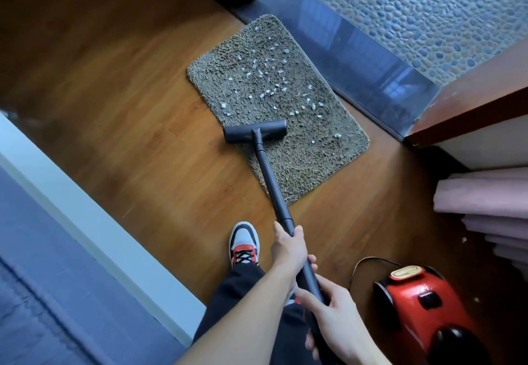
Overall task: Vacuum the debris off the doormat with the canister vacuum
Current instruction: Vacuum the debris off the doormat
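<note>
Doormat [303,161] flat on wood floor [128,107], ahead of both grips, strewn with pale debris [265,79]. Left hand [287,246] wrapped round black wand [270,176]; right hand [333,306] curled round it just behind. Floor head [255,131] at mat's left edge, well ahead of grips. Red canister [423,304] right of rear grip.

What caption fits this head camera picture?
The left hand and right hand grip the vacuum wand; nozzle on the doormat, debris ahead.

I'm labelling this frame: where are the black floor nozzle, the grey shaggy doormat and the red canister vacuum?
Black floor nozzle [255,130]: head view, its middle.
Grey shaggy doormat [300,161]: head view, bare pile.
Red canister vacuum [445,319]: head view, red shell.
</note>
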### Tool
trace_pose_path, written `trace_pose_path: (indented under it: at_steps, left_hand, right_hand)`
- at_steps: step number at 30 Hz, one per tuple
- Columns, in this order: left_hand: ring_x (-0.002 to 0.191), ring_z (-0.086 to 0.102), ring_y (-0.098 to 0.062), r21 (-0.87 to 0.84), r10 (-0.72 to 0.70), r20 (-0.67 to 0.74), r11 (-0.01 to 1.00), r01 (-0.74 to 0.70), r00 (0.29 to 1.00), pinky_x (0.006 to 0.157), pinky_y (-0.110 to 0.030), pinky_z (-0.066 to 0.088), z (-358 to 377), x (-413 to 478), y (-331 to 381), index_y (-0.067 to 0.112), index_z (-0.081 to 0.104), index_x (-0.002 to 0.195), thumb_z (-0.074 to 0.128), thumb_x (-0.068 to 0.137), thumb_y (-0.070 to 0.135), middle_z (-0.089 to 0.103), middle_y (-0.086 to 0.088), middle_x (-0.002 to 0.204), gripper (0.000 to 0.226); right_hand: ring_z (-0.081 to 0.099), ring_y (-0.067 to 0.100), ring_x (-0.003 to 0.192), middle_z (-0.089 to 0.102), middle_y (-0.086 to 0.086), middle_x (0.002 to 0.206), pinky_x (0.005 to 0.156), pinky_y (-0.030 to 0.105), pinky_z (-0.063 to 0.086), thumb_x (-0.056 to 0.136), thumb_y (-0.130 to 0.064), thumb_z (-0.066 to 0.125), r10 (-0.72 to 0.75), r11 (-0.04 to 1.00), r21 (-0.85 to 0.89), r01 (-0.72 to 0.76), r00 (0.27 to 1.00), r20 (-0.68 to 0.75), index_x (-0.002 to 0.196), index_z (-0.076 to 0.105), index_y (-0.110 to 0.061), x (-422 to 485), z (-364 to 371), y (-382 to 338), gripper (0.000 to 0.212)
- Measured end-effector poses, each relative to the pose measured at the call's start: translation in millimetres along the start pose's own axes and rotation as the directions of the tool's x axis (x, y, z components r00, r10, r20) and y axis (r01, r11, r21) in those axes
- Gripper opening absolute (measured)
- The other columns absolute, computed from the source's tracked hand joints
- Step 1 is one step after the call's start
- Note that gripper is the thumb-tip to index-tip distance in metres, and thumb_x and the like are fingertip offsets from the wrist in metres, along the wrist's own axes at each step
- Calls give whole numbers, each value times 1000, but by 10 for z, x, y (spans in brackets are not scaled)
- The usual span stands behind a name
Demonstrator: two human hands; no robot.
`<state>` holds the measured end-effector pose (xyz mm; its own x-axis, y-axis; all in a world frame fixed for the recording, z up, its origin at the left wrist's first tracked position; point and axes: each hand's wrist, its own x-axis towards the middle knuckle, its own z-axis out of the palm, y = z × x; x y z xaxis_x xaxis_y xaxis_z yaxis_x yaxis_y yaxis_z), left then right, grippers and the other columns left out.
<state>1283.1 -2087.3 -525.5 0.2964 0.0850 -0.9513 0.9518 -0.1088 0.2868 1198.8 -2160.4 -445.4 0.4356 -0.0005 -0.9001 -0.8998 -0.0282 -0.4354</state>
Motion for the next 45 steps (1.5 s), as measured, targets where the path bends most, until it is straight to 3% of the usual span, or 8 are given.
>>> trace_pose_path:
  at_steps: [4, 7, 11, 21, 28, 32, 39, 45]
  left_hand:
    - [41, 56, -11, 18, 23, -7, 1000, -23, 1000, 43, -25, 51, 23, 115, 172, 25, 21, 155, 43, 105, 32, 53, -4, 88, 55]
    - [36, 54, -10, 6, 55, -31, 998, -55, 998, 41, -25, 49, -19, 245, 366, 20, 26, 152, 45, 105, 31, 52, -5, 86, 52]
    - [37, 53, -12, -47, 68, -61, 996, -71, 996, 39, -24, 47, -160, 315, 609, 16, 34, 140, 44, 104, 30, 51, -7, 79, 39]
    - [40, 52, -15, -80, 37, -106, 996, -45, 994, 41, -25, 47, -479, 471, 833, 15, 40, 122, 43, 104, 29, 50, -9, 79, 23]
    - [40, 52, -13, -62, 88, -120, 993, -96, 989, 39, -22, 46, -675, 756, 1320, 18, 32, 143, 44, 105, 28, 49, -6, 73, 41]
    - [42, 49, -16, -79, 85, -120, 992, -95, 989, 37, -21, 44, -754, 853, 1512, 13, 34, 136, 43, 106, 26, 46, -7, 68, 34]
    - [44, 51, -15, -79, 53, -79, 995, -60, 995, 40, -24, 47, -641, 657, 1236, 14, 34, 133, 43, 105, 27, 47, -7, 74, 32]
    - [42, 54, -16, -46, 37, -46, 998, -39, 998, 41, -26, 48, -389, 392, 684, 14, 34, 133, 43, 105, 28, 50, -8, 79, 33]
  right_hand:
    - [61, 33, 44, 59, 15, 70, 40, 32, 51, 99, -23, 63, -17, 1000, 25, 17, 1000, -3, 108, 66, -22, 122, -4, -131, 10]
    - [62, 30, 43, 54, 7, 60, 42, 33, 51, 98, -21, 63, -58, 998, 8, 58, 998, -14, 100, 66, -16, 273, 25, -282, 6]
    - [65, 34, 46, 59, 4, 54, 48, 38, 52, 94, -26, 63, -85, 994, -73, 85, 996, 7, 89, 63, -28, 419, 75, -478, 5]
    - [60, 30, 41, 58, -1, 52, 41, 32, 49, 98, -22, 63, -59, 993, -97, 63, 997, 45, 94, 63, -18, 591, 317, -852, 5]
    - [59, 25, 39, 55, -2, 55, 40, 29, 48, 98, -21, 63, -79, 993, -89, 82, 996, 32, 89, 61, -18, 933, 503, -1277, 10]
    - [56, 23, 37, 52, 9, 62, 37, 27, 46, 98, -18, 64, -75, 995, -65, 77, 997, 38, 86, 58, -11, 1056, 566, -1468, 15]
    - [58, 27, 39, 53, 1, 57, 40, 29, 47, 97, -19, 62, -58, 995, -81, 59, 998, 18, 85, 59, -17, 800, 474, -1226, 12]
    - [59, 31, 42, 51, 2, 56, 40, 32, 49, 97, -19, 64, -50, 997, -56, 51, 999, 11, 99, 63, -7, 448, 270, -716, 12]
